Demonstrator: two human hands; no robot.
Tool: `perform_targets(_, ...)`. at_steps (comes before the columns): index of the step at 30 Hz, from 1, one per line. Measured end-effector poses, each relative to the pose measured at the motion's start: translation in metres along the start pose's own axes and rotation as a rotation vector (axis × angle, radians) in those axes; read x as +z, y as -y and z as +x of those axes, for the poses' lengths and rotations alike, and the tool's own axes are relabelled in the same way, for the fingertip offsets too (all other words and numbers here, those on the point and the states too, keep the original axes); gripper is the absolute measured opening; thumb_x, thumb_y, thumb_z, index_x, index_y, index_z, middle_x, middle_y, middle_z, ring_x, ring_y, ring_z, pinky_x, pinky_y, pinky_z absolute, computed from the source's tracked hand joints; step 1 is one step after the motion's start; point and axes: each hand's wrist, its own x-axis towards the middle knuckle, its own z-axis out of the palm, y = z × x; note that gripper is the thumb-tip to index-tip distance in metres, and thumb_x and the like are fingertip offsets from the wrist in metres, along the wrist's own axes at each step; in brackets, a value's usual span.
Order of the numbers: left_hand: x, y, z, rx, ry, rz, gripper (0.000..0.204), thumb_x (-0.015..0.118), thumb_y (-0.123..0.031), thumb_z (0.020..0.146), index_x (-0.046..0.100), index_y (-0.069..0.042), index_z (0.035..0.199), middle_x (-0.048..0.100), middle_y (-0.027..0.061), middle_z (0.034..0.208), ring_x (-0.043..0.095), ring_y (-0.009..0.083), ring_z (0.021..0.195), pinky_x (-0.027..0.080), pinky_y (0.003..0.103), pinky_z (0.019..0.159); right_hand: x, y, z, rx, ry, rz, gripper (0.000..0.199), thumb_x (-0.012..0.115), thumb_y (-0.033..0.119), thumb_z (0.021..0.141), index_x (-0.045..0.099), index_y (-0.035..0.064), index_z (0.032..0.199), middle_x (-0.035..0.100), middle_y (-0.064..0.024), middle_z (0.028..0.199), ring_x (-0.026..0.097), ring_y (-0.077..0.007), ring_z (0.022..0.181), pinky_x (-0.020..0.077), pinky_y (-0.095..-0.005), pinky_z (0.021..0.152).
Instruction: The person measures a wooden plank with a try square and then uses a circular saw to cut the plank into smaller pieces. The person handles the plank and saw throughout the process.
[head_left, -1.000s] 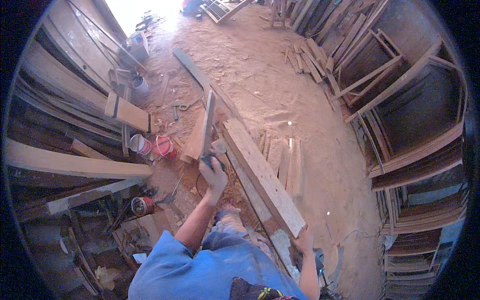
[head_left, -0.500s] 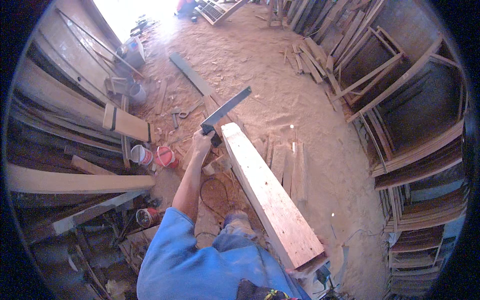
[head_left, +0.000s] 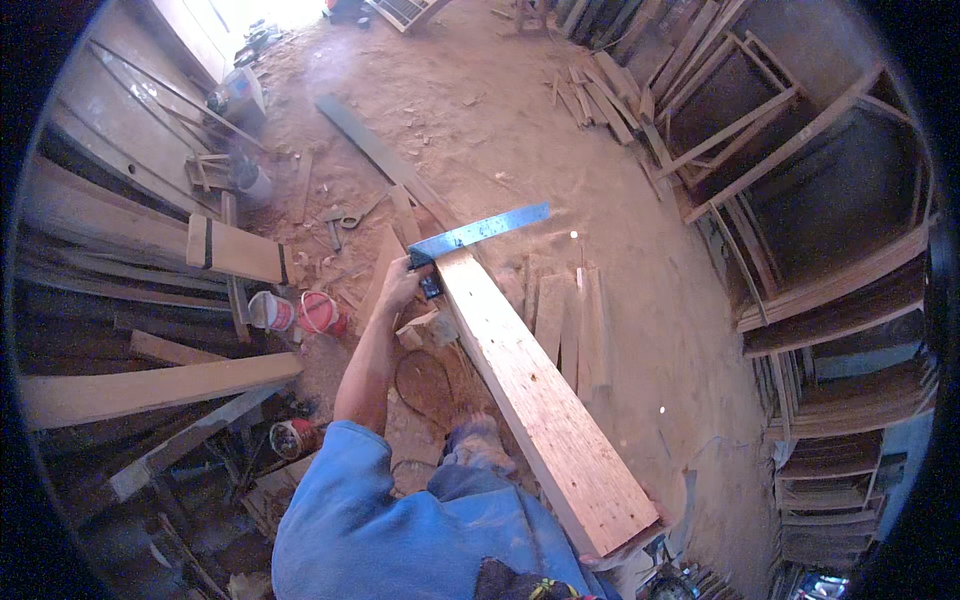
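Observation:
My left hand (head_left: 402,287) is closed round the black handle of a handsaw (head_left: 482,231). The saw's broad metal blade stretches rightward across the far end of a long, thick wooden beam (head_left: 545,395). Whether the teeth touch the wood, I cannot tell. The beam slants from the middle of the view toward my body at the lower right, with small dark marks on its pale top face. Fingers of my right hand (head_left: 628,550) show at the beam's near end, gripping it from below; most of that hand is hidden under the wood.
Red-and-white buckets (head_left: 320,313) stand left of my arm, with a hammer (head_left: 334,226) on the dusty floor beyond. A long plank (head_left: 365,142) lies ahead. Loose boards (head_left: 570,325) are right of the beam. Wooden frames (head_left: 740,120) and stacked panels line the right wall.
The saw blade has swung down and clockwise, from pointing up and right to lying nearly crosswise at the beam's far end. The whole view has shifted slightly.

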Motion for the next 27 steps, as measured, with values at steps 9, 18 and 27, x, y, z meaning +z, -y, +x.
perform_targets(9,0.001,-0.019,-0.025,0.070,0.021,0.010,0.013,0.065,-0.002,0.093,0.071,0.004,0.102,0.072,0.0025,0.089,0.063,0.0103,0.084,0.051,0.030,0.075,0.025,0.000,0.021,-0.191,0.005,0.139,0.118,0.101,0.044,0.048,0.027,0.0158,0.135,0.046,-0.0259,0.132,0.055,-0.0388,0.119,0.0495,-0.0516,0.097)
perform_targets(18,0.050,-0.073,-0.153,0.176,-0.015,0.086,0.020,0.069,-0.006,0.089,0.070,0.001,0.108,0.075,0.0109,0.096,0.068,0.0159,0.088,0.052,0.034,0.079,0.005,0.008,0.031,-0.059,0.211,0.208,0.113,0.101,0.037,0.053,0.026,0.0194,0.136,0.041,-0.0280,0.140,0.047,-0.0397,0.130,0.0441,-0.0530,0.104)
perform_targets(27,0.106,-0.182,-0.325,0.134,0.043,0.071,0.023,0.065,-0.004,0.091,0.067,0.003,0.113,0.074,0.0103,0.096,0.064,0.0111,0.088,0.052,0.032,0.084,-0.001,-0.018,0.041,-0.089,0.333,0.236,0.121,0.099,0.040,0.054,0.020,0.0100,0.140,0.031,-0.0236,0.148,0.040,-0.0347,0.136,0.0367,-0.0488,0.111)
